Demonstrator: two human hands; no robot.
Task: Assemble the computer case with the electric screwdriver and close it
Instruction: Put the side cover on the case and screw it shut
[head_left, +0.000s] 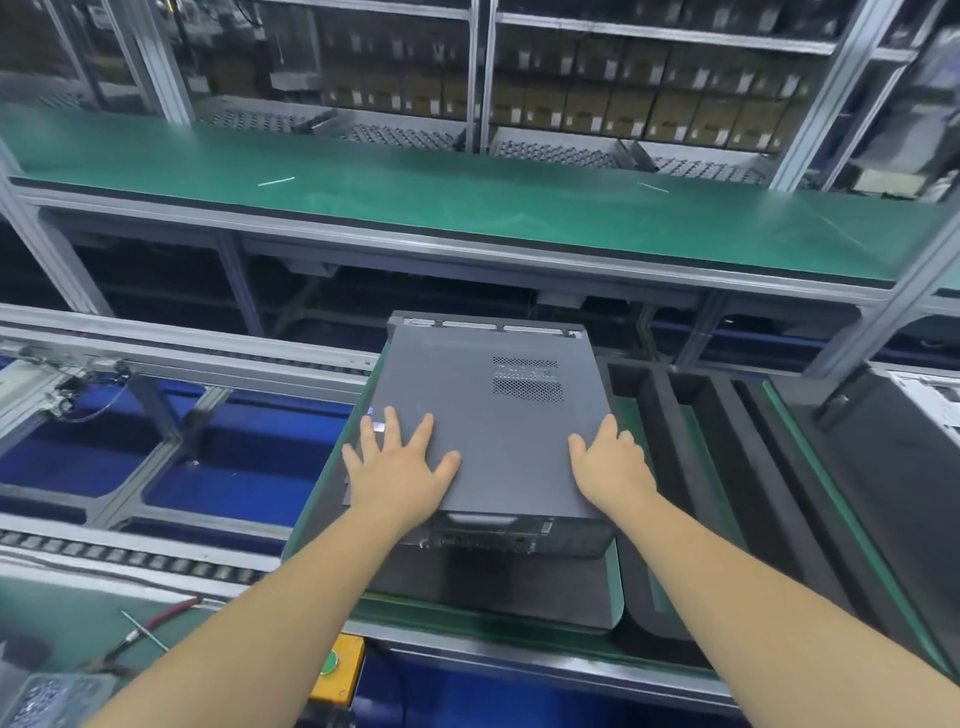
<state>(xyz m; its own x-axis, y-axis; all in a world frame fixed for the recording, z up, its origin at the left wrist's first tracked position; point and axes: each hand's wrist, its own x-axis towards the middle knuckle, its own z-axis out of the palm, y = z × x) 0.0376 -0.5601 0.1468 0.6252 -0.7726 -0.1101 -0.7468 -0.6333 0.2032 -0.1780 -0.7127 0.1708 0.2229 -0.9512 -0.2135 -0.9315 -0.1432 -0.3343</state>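
Note:
A dark grey computer case (483, 415) lies flat on a green-edged pallet (618, 577) in front of me, its side panel with two vent grilles facing up. My left hand (397, 465) presses flat on the panel's near left part, fingers spread and straight. My right hand (610, 462) rests on the near right edge of the panel, fingers extended over the edge. No electric screwdriver is in either hand, and none shows clearly in view.
Black foam inserts (675, 467) sit on the pallet to the right, with another case (904, 447) beyond. A roller conveyor (135, 558) runs on the left. A yellow button box (337, 667) and cables (156, 623) lie near me. A green shelf (467, 208) spans the back.

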